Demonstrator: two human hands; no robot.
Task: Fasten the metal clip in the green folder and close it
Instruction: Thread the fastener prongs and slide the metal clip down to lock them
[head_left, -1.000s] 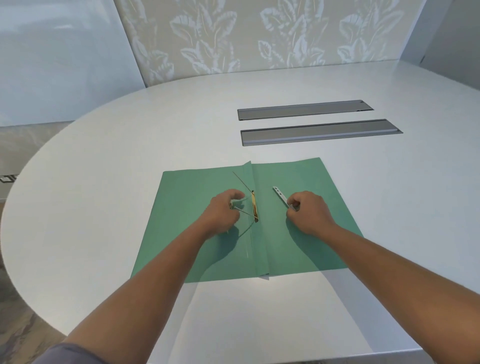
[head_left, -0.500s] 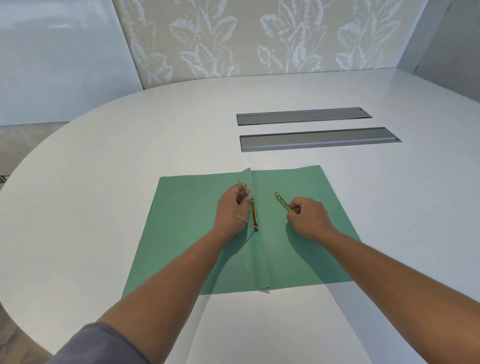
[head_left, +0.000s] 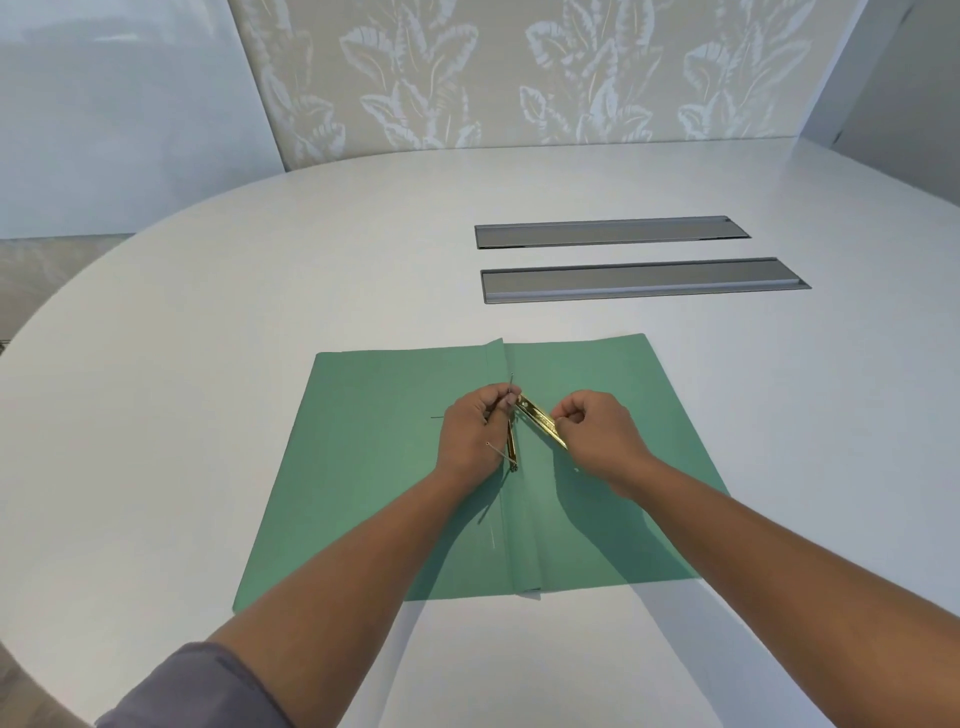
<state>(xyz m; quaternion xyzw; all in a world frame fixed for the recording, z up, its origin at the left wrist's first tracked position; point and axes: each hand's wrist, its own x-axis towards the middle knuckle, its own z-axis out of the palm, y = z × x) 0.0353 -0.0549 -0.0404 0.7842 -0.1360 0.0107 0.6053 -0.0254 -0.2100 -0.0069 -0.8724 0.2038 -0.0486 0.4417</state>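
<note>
The green folder (head_left: 374, 467) lies open flat on the white table (head_left: 208, 322), spine running away from me. A gold metal fastener base (head_left: 511, 447) sits along the spine, with thin wire prongs sticking up. My left hand (head_left: 470, 434) pinches the upper prong near the spine. My right hand (head_left: 595, 436) grips a loose gold clip bar (head_left: 537, 415), held slanted, its far end touching the prong at my left fingertips. The lower prong (head_left: 501, 452) pokes out beside my left hand.
Two long grey recessed cable covers (head_left: 613, 231) (head_left: 644, 278) are set into the table beyond the folder. A patterned wall panel stands behind the table. The table's curved edge runs along the left and near side.
My right hand has carried the clip bar leftward from the right flap to the spine, its tip now meeting the prong held by my left hand. The left hand shifted slightly up the spine.
</note>
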